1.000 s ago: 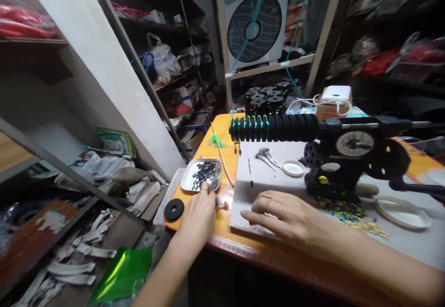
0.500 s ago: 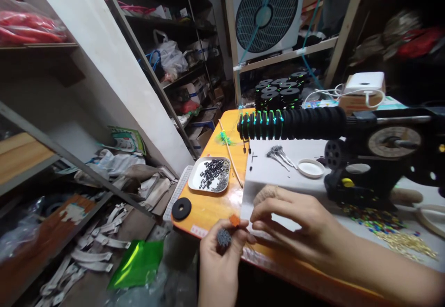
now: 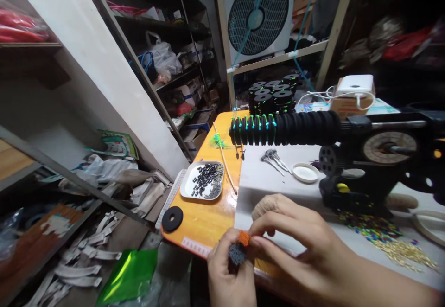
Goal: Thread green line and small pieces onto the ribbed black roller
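My left hand (image 3: pixel 231 270) is closed round a grey bundle (image 3: pixel 237 254) of tightly packed small pieces. A smaller orange bundle (image 3: pixel 244 238) sits against it at the fingertips. What the pieces are I cannot make out. Thumb and forefinger of my right hand (image 3: pixel 299 233) are pinched together right beside the orange bundle; whatever is between them is hidden. A tan wrap (image 3: pixel 269 205) covers one right finger. Both hands are above the table's front edge, in front of a black machine arm carrying a row of black foam discs (image 3: pixel 285 128), several wound with green-blue line.
A white dish (image 3: pixel 184 187) holds black and silver small parts. A black disc (image 3: pixel 172 219) lies at the table's left corner. A thin stick (image 3: pixel 225 165), grey-headed strands (image 3: pixel 276 161), a round lid (image 3: pixel 306 173) and loose coloured and gold beads (image 3: pixel 403 249) lie about.
My right fingertips have closed in from beside the left hand to meet at the orange bundle. The left hand has shifted slightly right and down, and the view has moved a little.
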Demonstrator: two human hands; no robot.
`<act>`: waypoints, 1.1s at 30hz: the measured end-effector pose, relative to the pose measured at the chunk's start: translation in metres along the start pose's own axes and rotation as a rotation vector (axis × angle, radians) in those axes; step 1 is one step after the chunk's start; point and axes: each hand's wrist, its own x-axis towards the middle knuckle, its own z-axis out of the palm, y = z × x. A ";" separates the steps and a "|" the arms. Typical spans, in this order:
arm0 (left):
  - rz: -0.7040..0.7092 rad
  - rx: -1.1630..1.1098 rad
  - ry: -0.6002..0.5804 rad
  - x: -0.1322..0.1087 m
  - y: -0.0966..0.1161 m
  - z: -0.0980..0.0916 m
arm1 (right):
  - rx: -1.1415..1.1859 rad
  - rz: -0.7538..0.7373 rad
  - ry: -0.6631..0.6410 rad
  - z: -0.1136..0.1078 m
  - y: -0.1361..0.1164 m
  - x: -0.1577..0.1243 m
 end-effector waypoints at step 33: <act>-0.360 -0.518 -0.124 -0.002 0.014 -0.012 | -0.113 -0.111 -0.106 0.000 0.021 -0.007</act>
